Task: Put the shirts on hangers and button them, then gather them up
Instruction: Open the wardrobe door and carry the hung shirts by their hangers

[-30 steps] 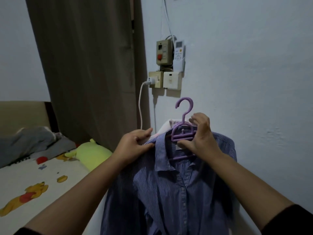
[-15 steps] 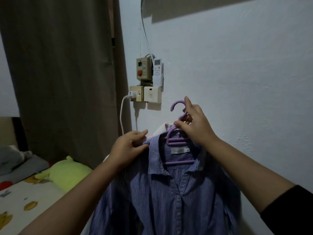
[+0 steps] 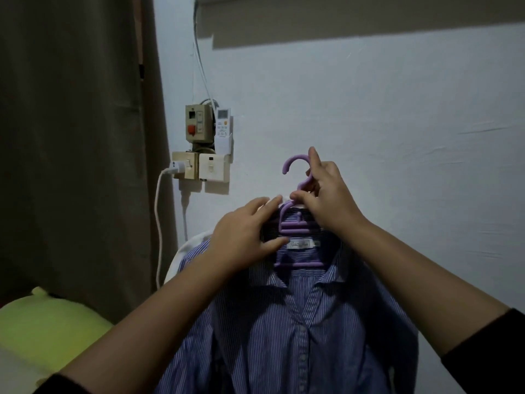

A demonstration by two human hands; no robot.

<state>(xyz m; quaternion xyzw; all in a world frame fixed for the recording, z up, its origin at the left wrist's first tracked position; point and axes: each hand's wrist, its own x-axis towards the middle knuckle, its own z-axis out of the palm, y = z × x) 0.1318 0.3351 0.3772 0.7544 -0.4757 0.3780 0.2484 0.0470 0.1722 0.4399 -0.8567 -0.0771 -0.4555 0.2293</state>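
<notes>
Centrally, a blue-and-white pinstriped cotton shirt (image 3: 287,331) hangs on a lilac plastic hanger (image 3: 295,226), held up in front of a pale painted wall (image 3: 383,123). The right hand (image 3: 326,200) is closed around the neck of the hanger just below its hook: thumb and fingers pinch the stem, while the index finger extends upward along the curve of the hook. The left hand (image 3: 244,240) lies on the shirt's collar to the left of the hanger, fingers loosely curled over the fabric at the neckline and the thumb pressed beneath; it grips cloth rather than plastic. The shirt's collar is spread open, exposing a white woven label just below the hanger's upper bars, and the lower crossbar of the hanger shows inside the neck opening. Below the collar the placket runs downward with small buttons visible; whether they are fastened cannot be told. A white garment (image 3: 187,248) shows behind the shirt's left shoulder. Left of and above the hanger, mounted on the wall, are a beige switch box with a red button (image 3: 197,123), a white remote control in a holder (image 3: 223,123) and a plug socket with a white cable (image 3: 157,223) trailing down. Further left hangs a brown curtain (image 3: 76,137); below it sits a yellow-green soft cushion (image 3: 48,328).
</notes>
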